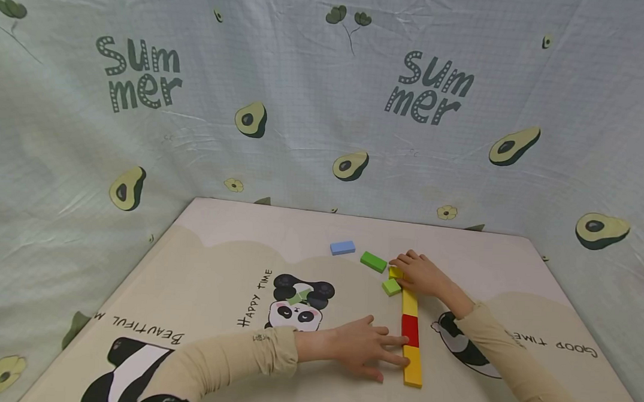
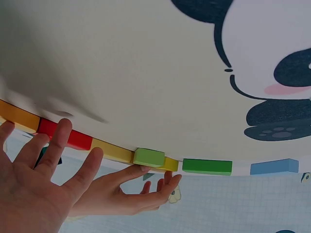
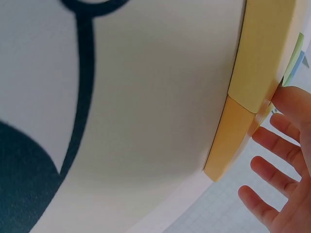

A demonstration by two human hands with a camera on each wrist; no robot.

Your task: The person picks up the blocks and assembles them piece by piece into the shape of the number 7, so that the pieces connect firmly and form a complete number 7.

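A row of flat blocks runs away from me: an orange block (image 1: 413, 370) nearest, then a red block (image 1: 410, 329), a yellow block (image 1: 410, 302) and a yellow-orange block (image 1: 396, 272) at the far end. My left hand (image 1: 361, 349) reaches in from the left with spread fingers, fingertips over the red and orange blocks. Beside the far end is my right hand (image 1: 421, 272), partly covering the row. In the right wrist view its fingers (image 3: 277, 145) are loosely extended past the row's side. A light green block (image 1: 391, 287) sits left of the row, close to the right thumb.
A green block (image 1: 373, 261) and a blue block (image 1: 343, 247) lie farther left, near the back of the table. The panda-print tabletop (image 1: 217, 244) ends at a hanging avocado-print cloth (image 1: 296, 182).
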